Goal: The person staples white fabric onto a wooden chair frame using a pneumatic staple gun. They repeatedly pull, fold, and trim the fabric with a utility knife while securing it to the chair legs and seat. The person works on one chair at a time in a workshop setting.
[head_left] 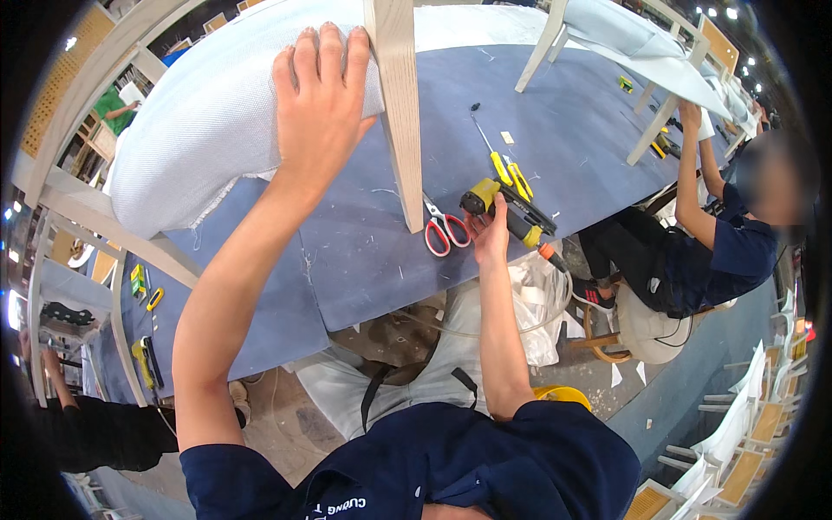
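My left hand (322, 104) lies flat on the light grey woven fabric (208, 130) that covers a curved part of a pale wooden chair, its fingers stretched out beside the chair leg (396, 104). The fabric's lower edge is frayed, with loose threads. Closer to me on the right, my right hand (490, 232) is closed round a yellow and black air staple gun (511, 211), which has an orange hose fitting at its lower end. Red-handled scissors (445, 232) rest on the table just left of that hand.
Beyond the staple gun, a yellow screwdriver (500, 167) and a yellow cutter (519, 180) lie on the blue-grey tabletop (347, 251). A clear air hose (520, 332) hangs past the table edge. On the right, a seated co-worker (693, 243) handles another chair (641, 52). Another staple gun (147, 362) lies at left.
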The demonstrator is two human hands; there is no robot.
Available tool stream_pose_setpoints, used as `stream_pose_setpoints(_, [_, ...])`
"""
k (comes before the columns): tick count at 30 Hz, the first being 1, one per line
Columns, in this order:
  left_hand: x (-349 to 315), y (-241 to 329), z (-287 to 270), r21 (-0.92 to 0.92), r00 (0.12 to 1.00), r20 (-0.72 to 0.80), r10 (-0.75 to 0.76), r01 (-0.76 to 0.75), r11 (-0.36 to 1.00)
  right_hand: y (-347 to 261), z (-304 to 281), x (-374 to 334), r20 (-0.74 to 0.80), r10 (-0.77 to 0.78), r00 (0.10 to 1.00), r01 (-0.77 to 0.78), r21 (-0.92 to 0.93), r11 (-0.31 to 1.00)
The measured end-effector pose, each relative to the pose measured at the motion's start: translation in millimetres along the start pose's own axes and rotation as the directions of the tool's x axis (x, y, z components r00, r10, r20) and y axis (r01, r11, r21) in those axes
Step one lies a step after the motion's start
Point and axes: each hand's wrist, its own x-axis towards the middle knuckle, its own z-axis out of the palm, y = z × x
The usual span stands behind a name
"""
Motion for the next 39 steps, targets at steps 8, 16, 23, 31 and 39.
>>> stream_pose_setpoints(8, [1.0,4.2,-10.0,-0.026,1.0,0.008,-0.012,0.012,1.0,-36.1,13.6,-55.9,0.48,0.035,0.877,0.327,-0.647,0.689])
stream_pose_setpoints(16, [-2.0,2.0,-8.6,-0.06,0.999,-0.001,-0.038,0.038,0.997,-70.8,56.8,-87.1,0.578,-0.206,0.79,0.528,-0.47,0.707])
stream_pose_setpoints(23, [2.4,3.4,15.4,-0.005,0.983,-0.186,-0.011,0.01,1.0,-70.5,8.3,-23.9,0.529,-0.465,0.71,0.634,-0.768,0.094])
stream_pose_setpoints(31, [18.5,30.0,28.5,-0.09,0.987,-0.161,0.01,-0.025,0.996,-95.9,-68.4,-17.8,0.342,-0.265,0.902,0.225,-0.893,-0.389])
stream_pose_setpoints(39, [5.0,16.5,-13.6,0.057,0.994,0.098,-0.058,0.053,0.997,-89.6,-70.5,43.4,0.506,0.027,0.862,0.398,-0.643,-0.654])
